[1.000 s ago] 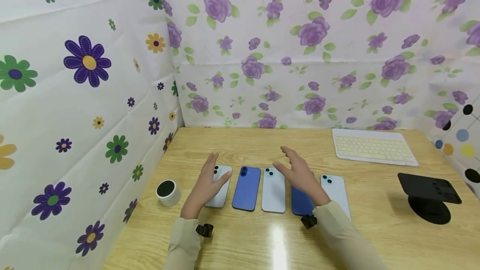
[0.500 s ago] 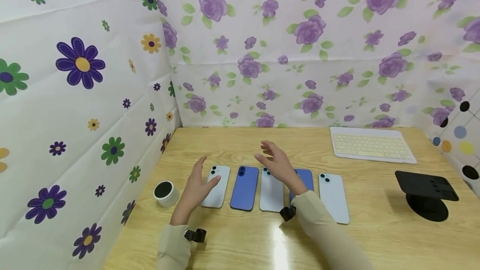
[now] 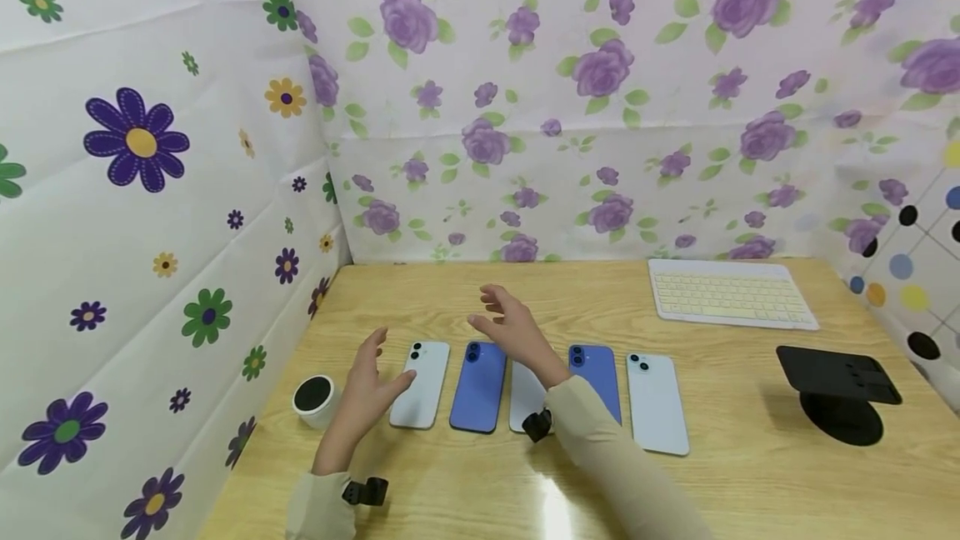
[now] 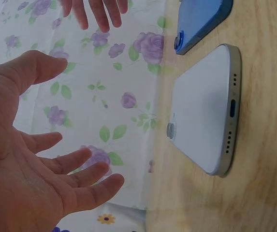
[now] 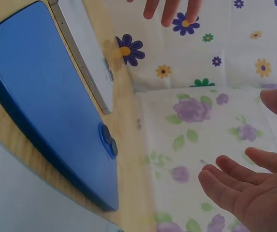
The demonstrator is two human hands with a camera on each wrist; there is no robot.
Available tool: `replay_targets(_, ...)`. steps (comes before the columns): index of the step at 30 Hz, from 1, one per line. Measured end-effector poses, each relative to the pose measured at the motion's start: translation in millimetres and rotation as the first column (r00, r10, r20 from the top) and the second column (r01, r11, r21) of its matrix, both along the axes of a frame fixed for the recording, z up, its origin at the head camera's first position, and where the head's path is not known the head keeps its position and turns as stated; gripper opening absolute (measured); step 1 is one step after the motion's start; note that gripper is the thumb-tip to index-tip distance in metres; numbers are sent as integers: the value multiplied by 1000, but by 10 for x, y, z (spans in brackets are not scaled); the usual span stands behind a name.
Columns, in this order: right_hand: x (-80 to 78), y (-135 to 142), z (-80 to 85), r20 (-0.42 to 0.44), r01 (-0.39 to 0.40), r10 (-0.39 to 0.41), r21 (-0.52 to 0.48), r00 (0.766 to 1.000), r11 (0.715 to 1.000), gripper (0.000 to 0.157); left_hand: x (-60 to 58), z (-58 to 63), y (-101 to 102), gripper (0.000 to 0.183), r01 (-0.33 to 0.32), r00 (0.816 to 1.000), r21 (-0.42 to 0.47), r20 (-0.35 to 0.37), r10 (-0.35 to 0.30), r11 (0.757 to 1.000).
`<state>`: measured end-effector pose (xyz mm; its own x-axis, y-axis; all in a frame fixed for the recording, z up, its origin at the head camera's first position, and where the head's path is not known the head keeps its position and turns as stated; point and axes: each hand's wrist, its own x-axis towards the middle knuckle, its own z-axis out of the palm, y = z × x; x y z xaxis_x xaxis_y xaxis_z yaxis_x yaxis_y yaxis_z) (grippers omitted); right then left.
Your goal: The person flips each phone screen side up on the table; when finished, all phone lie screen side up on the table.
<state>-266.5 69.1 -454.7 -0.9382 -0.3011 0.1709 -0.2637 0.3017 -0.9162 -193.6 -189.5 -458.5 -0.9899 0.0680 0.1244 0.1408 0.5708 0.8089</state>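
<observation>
Several phones lie face down in a row on the wooden table. From the left come a white phone (image 3: pixel 423 386), a blue phone (image 3: pixel 477 390), a white phone (image 3: pixel 525 398) partly hidden by my right arm, a second blue phone (image 3: pixel 598 373) and a pale phone (image 3: pixel 658 407). My left hand (image 3: pixel 367 394), fingers relaxed and spread, hovers at the left side of the leftmost phone and holds nothing. Raised over the second and third phones, my right hand (image 3: pixel 517 332) has loosely bent fingers and an empty palm. The left wrist view shows the white phone's (image 4: pixel 203 111) port end.
A white round container with a black top (image 3: pixel 315 400) stands left of my left hand. At the back right lies a white keyboard (image 3: pixel 731 294), with a black stand (image 3: pixel 840 390) in front of it. Flowered cloth (image 3: pixel 562 107) hangs behind and beside the table.
Both hands have moved left along the row: the left from over the leftmost phone to its side, the right from over the fourth phone to over the second and third. The phones stay put.
</observation>
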Motion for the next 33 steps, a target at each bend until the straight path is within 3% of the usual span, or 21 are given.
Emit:
replay_targets(9, -117, -267, -161, 23, -52, 52, 32, 998, 998, 58, 34, -46, -28, 84, -21, 1000, -37, 2, 21, 999)
replay_targets(17, -128, -403, -314, 60, -98, 89, 174, 994, 980, 58, 110, -192, 37, 88, -14, 999, -32, 29, 15, 999)
replay_targets(23, -145, -517, -372, 116, -156, 129, 262, 985, 952, 61, 174, -284, 45, 93, -11, 998, -59, 60, 14, 998)
replay_targets(33, -215, -687, -375, 82, -180, 161, 414, 984, 892, 62, 214, -375, -1, 101, 14, 989, -93, 147, -1, 996)
